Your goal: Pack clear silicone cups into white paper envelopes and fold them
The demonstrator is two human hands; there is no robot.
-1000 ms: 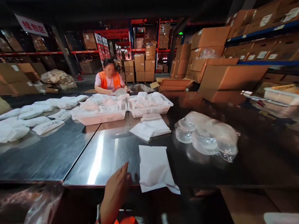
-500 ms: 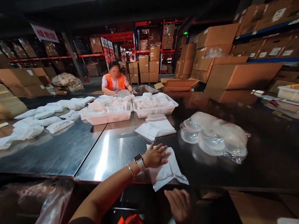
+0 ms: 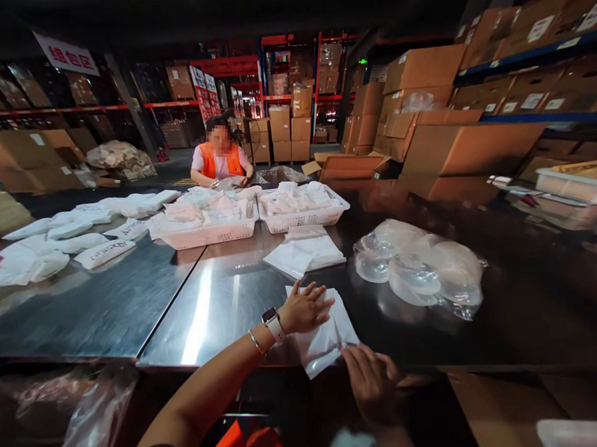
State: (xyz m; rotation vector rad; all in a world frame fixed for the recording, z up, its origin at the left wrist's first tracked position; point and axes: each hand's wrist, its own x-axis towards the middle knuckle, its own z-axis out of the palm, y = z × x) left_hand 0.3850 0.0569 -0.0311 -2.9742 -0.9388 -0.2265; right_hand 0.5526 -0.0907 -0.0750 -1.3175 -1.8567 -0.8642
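A flat white bag (image 3: 330,325) lies at the near edge of the dark metal table, its front end clear plastic. Across its upper left part rests my left hand (image 3: 305,308), palm down with the fingers spread. My right hand (image 3: 370,381) is at the bag's near right corner, fingers together and closed on that corner; the thumb's grip is partly hidden. Just beyond lies a stack of flat white bags (image 3: 304,252). To the right sits a clear plastic bag of translucent rounded bowl-like pieces (image 3: 419,266).
Two white baskets (image 3: 218,236) heaped with white packets stand farther back. Behind them a co-worker in an orange vest (image 3: 224,159) handles something clear. Filled white packets (image 3: 101,253) spread over the left table. Cardboard boxes (image 3: 472,149) are piled at the right.
My right hand has come up from below the table edge to the bag's near right corner, which is now drawn in. My left hand stays flat on the bag. The view has shifted slightly.
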